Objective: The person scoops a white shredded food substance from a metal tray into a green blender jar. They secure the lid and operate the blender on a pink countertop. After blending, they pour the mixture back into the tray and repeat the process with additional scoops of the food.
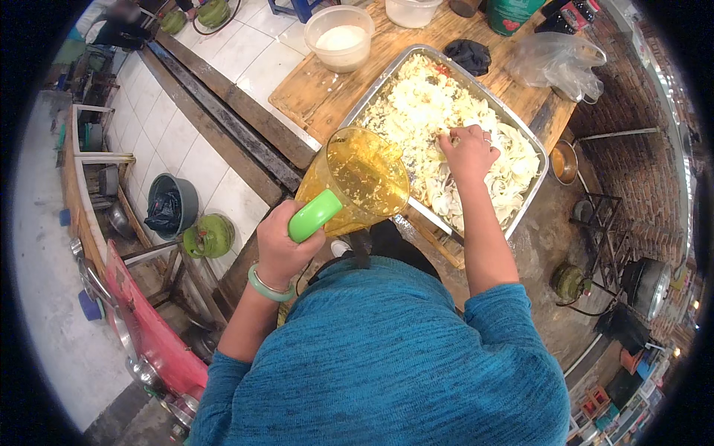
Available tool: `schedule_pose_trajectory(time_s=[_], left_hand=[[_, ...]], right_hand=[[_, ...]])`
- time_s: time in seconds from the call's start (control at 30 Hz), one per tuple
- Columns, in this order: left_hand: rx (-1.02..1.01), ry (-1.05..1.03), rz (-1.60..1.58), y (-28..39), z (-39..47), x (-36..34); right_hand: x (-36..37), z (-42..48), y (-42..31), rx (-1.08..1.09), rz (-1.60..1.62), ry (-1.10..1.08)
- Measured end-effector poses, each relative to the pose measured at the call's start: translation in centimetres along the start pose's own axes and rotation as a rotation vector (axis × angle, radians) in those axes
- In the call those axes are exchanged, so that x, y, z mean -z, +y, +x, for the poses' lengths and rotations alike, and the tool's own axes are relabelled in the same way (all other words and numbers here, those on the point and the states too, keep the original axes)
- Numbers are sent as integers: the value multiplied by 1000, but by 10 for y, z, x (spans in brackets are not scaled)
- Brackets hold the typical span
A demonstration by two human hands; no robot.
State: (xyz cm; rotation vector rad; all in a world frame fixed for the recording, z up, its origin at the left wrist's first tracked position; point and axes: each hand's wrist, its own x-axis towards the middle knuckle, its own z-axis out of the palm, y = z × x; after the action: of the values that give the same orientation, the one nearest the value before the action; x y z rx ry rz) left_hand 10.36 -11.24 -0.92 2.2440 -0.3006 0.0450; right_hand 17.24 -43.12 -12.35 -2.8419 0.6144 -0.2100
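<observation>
A translucent blender jar, yellowish and flecked inside with wet bits of food, is tilted over the near left edge of a metal tray. My left hand grips its green handle. The tray holds pale chopped food at the far left and pale sliced pieces, possibly onion, at the right. My right hand reaches over the tray with fingers bent down at the food. Its fingertips are partly hidden, and I cannot tell whether they pinch anything.
The wooden table also bears a plastic tub of white powder, a black plastic bag and a clear plastic bag. Green gas cylinders stand on the floor either side. A person is at the far left.
</observation>
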Motion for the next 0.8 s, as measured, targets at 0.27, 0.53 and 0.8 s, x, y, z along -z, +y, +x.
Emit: schedule_pose_trajectory(time_s=[0.27,0.53,0.8], left_hand=[[25,-2,7,1,0,1],[-11,6,16,1,1,1],[-6,10,38,3,3,0]], right_hand=[[7,-1,6,-81,86,-37],[3,-1,-3,-75,46,-46],[70,-18,-24,286,723,-231]])
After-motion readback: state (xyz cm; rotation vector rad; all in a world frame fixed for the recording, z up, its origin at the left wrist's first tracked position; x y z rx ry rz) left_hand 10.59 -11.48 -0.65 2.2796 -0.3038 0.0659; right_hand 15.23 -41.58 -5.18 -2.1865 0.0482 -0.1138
